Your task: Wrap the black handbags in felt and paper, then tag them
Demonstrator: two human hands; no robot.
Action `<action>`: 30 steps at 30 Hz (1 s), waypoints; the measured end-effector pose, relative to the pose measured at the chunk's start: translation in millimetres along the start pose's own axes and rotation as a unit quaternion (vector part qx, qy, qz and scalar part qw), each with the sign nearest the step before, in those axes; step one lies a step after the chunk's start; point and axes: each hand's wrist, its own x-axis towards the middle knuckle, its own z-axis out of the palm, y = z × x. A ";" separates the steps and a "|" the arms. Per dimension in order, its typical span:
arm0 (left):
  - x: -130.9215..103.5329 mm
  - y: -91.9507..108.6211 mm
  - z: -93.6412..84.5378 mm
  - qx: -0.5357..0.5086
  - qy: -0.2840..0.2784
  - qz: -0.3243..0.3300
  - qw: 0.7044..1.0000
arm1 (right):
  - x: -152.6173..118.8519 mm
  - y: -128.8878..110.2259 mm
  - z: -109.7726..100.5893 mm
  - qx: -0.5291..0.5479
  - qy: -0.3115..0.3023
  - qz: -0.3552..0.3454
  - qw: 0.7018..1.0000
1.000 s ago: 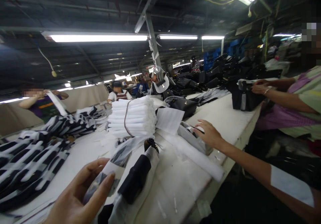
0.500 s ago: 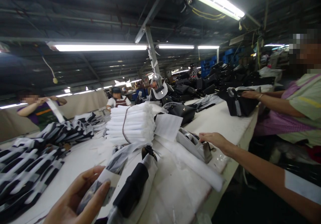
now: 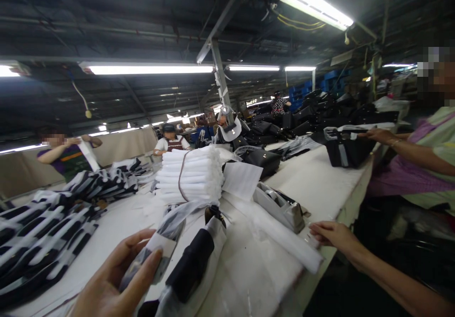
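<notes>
At the lower left, my left hand [image 3: 122,279] grips a clear plastic-wrapped strap [image 3: 167,234] with a white label around it. Right of it lies a black handle [image 3: 191,265] partly wrapped in white sheet. My right hand [image 3: 329,235] is at the table's right edge, its fingers pinched together; a clear bit of film or tape shows at the fingertips. Just beyond it stands a grey tape dispenser [image 3: 280,205]. A white foam roll [image 3: 284,236] lies between the dispenser and the black handle.
A tied stack of white foam rolls [image 3: 188,175] sits mid-table [image 3: 263,279]. Black and white wrapped straps [image 3: 46,231] are piled at left. A person at right handles a black bag [image 3: 350,149]. More black bags [image 3: 302,113] lie behind; other people stand across the table.
My right hand has moved down and toward me from the tape dispenser. My left hand keeps its grip on the strap. The view has shifted slightly.
</notes>
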 end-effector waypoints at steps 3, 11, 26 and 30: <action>-4.4 11.1 0.4 -0.017 -0.036 -0.017 0.999 | -19.1 -23.3 16.7 -0.049 -0.014 -0.095 0.994; -22.8 28.9 17.2 -0.092 -0.050 0.032 0.994 | -96.4 -135.5 124.4 0.073 -0.280 -0.236 0.928; -24.9 18.8 20.8 -0.100 -0.068 0.130 0.984 | -124.1 -189.0 223.9 0.121 -0.349 -0.221 0.903; -23.7 17.5 16.5 -0.112 -0.092 0.119 0.982 | -123.8 -188.7 225.8 0.096 -0.344 -0.215 0.909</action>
